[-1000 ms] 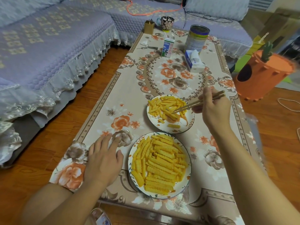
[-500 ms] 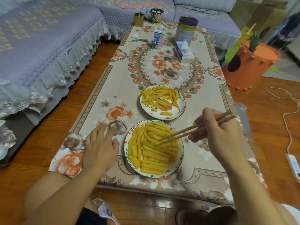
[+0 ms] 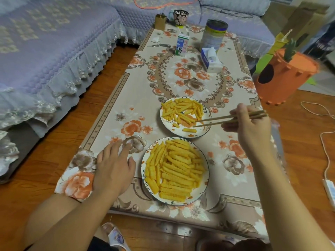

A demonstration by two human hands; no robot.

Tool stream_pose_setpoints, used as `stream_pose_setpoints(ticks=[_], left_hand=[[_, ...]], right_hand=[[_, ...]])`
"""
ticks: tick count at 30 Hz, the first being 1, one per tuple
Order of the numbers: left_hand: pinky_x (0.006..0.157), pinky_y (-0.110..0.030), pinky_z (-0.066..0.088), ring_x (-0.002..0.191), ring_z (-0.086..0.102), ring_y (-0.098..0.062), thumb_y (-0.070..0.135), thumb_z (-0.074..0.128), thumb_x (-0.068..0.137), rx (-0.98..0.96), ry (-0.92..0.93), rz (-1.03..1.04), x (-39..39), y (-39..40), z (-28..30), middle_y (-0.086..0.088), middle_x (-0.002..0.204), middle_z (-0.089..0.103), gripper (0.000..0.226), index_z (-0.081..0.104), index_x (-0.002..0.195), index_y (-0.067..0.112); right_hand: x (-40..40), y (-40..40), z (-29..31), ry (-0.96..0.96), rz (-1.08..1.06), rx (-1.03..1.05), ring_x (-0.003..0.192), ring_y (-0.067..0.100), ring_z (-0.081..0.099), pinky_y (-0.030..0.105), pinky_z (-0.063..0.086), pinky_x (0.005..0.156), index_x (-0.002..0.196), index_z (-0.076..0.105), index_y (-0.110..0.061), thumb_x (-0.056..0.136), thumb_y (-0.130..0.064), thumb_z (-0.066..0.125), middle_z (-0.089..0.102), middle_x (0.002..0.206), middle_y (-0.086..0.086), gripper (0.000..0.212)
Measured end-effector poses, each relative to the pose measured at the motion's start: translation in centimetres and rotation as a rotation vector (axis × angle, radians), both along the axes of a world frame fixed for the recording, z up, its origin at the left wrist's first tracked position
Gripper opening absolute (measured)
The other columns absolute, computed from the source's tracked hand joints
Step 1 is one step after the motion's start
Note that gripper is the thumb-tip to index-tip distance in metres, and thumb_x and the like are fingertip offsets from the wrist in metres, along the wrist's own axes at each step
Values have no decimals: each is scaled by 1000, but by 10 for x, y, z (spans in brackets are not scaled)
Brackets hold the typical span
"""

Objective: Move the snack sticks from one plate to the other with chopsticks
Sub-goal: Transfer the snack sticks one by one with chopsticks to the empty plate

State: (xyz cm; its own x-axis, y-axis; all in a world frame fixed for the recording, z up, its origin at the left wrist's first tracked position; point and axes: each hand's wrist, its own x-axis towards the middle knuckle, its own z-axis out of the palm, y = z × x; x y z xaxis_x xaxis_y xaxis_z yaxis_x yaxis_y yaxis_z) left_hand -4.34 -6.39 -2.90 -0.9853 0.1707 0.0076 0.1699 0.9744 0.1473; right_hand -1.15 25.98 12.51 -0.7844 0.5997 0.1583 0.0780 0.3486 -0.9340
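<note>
Snack sticks (image 3: 175, 169) heaped on near plate (image 3: 204, 187), fewer on far plate (image 3: 206, 131) at 12 o'clock. Chopsticks (image 3: 217, 120) pinched in right hand (image 3: 253, 125), tips apart, empty, over far plate. Left hand (image 3: 114, 169) flat on counter (image 3: 145, 87). Drop apparently done; next, return for another stick.

A low table (image 3: 126, 113) under a beige cloth printed with orange and brown flowers stands on a reddish wooden floor (image 3: 59, 134); a sofa (image 3: 47, 51) in a lilac quilted cover with a lace frill runs along the left and across the back; an orange cord (image 3: 154, 5) lies on its far cushions; to the right stands an orange carrot-shaped house (image 3: 282, 77) with a round hole; white cables (image 3: 326, 142) trail over the floor at the right edge; the light is warm and dim.
</note>
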Motion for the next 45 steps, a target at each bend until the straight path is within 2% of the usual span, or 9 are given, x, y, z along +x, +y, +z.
stream_pose_setpoints(ticks=[5, 11, 17, 23, 28, 32, 39, 42, 45], left_hand=[[115, -47, 32, 144, 31, -25, 45, 28, 96, -20, -6, 6, 0, 0, -1, -5, 155, 42, 59, 45, 148, 25], [115, -47, 32, 144, 31, -25, 45, 30, 96, -25, -17, 4, -1, 0, 0, -5, 155, 42, 59, 45, 149, 25], [116, -47, 31, 144, 31, -25, 45, 30, 96, -23, -19, 2, -1, 0, 0, -5, 156, 41, 59, 45, 149, 25], [118, -46, 28, 146, 28, -23, 44, 34, 99, -26, -22, 7, 0, 0, -1, -4, 158, 38, 56, 41, 151, 26], [117, -46, 28, 146, 28, -23, 45, 29, 97, -26, -17, 7, 1, 0, 0, -3, 158, 38, 58, 43, 151, 26], [118, -46, 28, 146, 27, -23, 44, 31, 99, -22, -15, 6, 0, 0, 0, -3, 158, 37, 57, 42, 151, 26], [118, -46, 27, 146, 26, -23, 44, 31, 99, -28, -19, 4, 0, 0, -1, -3, 159, 36, 56, 41, 151, 26], [118, -46, 28, 146, 28, -24, 45, 29, 98, -32, -22, 3, 0, 0, -1, -3, 159, 37, 58, 42, 151, 26], [116, -47, 31, 144, 31, -25, 45, 28, 96, -15, -19, 4, 0, -1, -1, -5, 157, 41, 60, 46, 149, 24]], right_hand=[[-28, -10, -17, -81, 72, 48, 61, 26, 75, 40, 65, 63, 93, 71, -7, 107, -33, 52, 73, 76, 18, 35], [-27, 0, -15, -55, 15, 54, 55, 28, 73, 41, 63, 58, 92, 71, -6, 107, -37, 50, 72, 70, 18, 41], [-25, -6, -20, -104, 48, 27, 60, 29, 73, 34, 63, 57, 92, 69, -2, 108, -37, 46, 72, 75, 23, 45], [16, -23, 28, 42, 54, -120, 48, 27, 67, 35, 59, 48, 82, 63, 1, 110, -35, 39, 65, 58, 13, 51], [60, -50, 31, -51, 212, -71, 45, 30, 66, 30, 54, 43, 79, 62, 6, 109, -26, 41, 65, 57, 22, 49], [71, -57, 19, -91, 248, -67, 47, 30, 68, 34, 55, 46, 78, 65, 1, 96, -43, 48, 65, 56, 20, 51], [64, -41, 38, 0, 190, -52, 45, 29, 66, 35, 55, 45, 81, 65, 4, 106, -18, 51, 64, 61, 24, 36], [42, -25, 33, 35, 85, -6, 51, 28, 70, 38, 61, 51, 84, 67, -4, 108, -22, 49, 65, 63, 21, 35], [10, -9, 10, 3, 40, 17, 61, 27, 74, 47, 64, 64, 91, 69, -13, 109, -31, 48, 72, 79, 15, 33]])
